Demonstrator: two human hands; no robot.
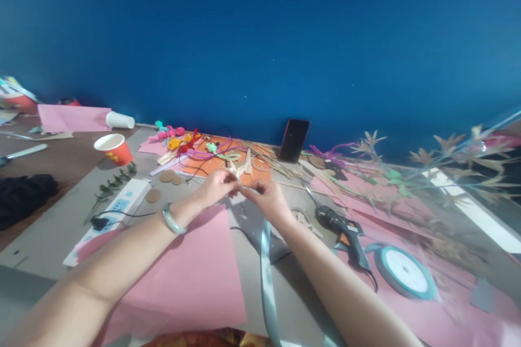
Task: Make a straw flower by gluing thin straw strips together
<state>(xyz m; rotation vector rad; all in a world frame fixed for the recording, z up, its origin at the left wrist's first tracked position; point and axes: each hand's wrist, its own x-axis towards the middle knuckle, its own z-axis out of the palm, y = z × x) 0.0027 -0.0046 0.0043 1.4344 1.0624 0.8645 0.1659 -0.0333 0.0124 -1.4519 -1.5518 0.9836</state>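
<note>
My left hand (216,186) and my right hand (266,199) meet over the middle of the table, both with fingers pinched. Between them they hold the end of a pale blue-grey ribbon (266,271), which trails down toward me across the grey table (49,238). The left fingers also touch a small pale wooden stick piece (240,167). A green bangle (173,219) sits on my left wrist. A pink paper sheet (191,276) lies under my left forearm.
A black glue gun (345,227) and a ribbon spool (404,271) lie at the right. A white power strip (118,209), red paper cup (114,149), green sprig (112,187) sit left. A phone (294,140) leans on the blue wall; coloured pipe cleaners (191,146) lie beyond.
</note>
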